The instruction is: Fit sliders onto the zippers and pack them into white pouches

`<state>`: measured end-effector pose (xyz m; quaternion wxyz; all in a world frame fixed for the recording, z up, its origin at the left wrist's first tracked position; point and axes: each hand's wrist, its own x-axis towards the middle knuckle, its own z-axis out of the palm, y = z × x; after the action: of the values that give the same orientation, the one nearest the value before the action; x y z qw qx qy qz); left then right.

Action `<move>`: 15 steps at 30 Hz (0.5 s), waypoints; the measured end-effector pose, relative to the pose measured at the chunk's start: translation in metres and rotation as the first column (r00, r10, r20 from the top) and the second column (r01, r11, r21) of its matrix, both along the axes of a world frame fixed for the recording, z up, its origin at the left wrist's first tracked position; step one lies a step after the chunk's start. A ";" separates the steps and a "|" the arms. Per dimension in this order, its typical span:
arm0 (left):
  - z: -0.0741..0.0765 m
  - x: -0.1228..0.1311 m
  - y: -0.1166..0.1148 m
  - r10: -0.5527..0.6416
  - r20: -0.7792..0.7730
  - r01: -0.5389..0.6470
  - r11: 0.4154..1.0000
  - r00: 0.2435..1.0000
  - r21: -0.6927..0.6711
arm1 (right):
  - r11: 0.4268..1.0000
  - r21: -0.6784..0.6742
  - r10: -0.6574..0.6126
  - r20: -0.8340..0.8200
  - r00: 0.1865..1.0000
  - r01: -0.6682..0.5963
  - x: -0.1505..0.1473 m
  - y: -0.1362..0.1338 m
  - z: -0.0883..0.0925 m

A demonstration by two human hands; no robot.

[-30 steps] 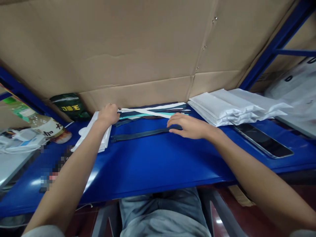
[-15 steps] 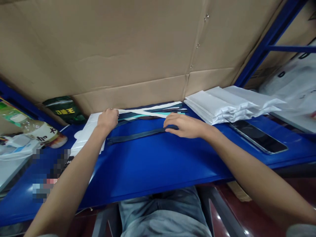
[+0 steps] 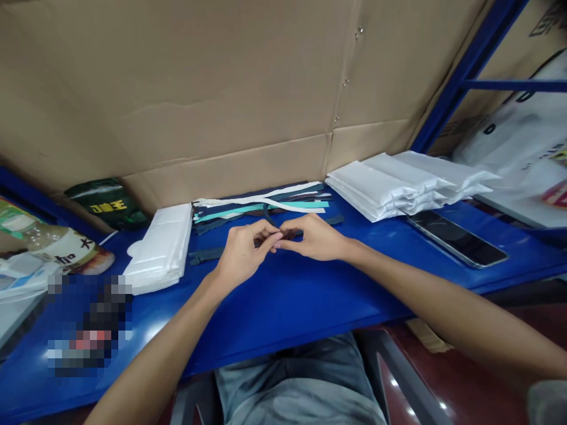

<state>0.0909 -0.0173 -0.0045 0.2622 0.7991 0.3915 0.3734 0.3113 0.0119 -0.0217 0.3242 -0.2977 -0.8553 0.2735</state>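
Observation:
A dark blue zipper strip lies along the blue table. My left hand and my right hand meet over its middle, both pinching it with fingertips nearly touching. Behind them, against the cardboard wall, lies a pile of white, teal and dark zipper strips.
A stack of white packets sits left of the strips. Folded white bags and a phone lie to the right. A bottle and a green packet lie at the far left. A cardboard wall backs the table.
My left hand left the pile of strips and came right to the dark strip. Both hands now pinch it together at its middle. The view shifted slightly right.

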 end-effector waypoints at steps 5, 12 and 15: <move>-0.012 -0.009 0.002 -0.009 0.023 0.007 0.997 1.000 0.077 | 0.999 -0.045 -0.018 -0.020 1.000 0.017 0.002 -0.001 -0.002; -0.014 -0.009 0.002 0.049 -0.133 -0.022 0.979 0.990 0.201 | 1.000 0.026 0.008 0.064 0.998 -0.010 0.007 0.004 -0.001; -0.011 -0.010 0.002 0.126 -0.181 -0.073 0.959 0.975 0.272 | 0.990 0.134 -0.058 0.138 0.989 0.039 0.007 0.006 0.000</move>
<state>0.0813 -0.0151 -0.0153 0.0942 0.8389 0.4022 0.3543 0.3182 0.0183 -0.0212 0.2881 -0.3153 -0.8847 0.1869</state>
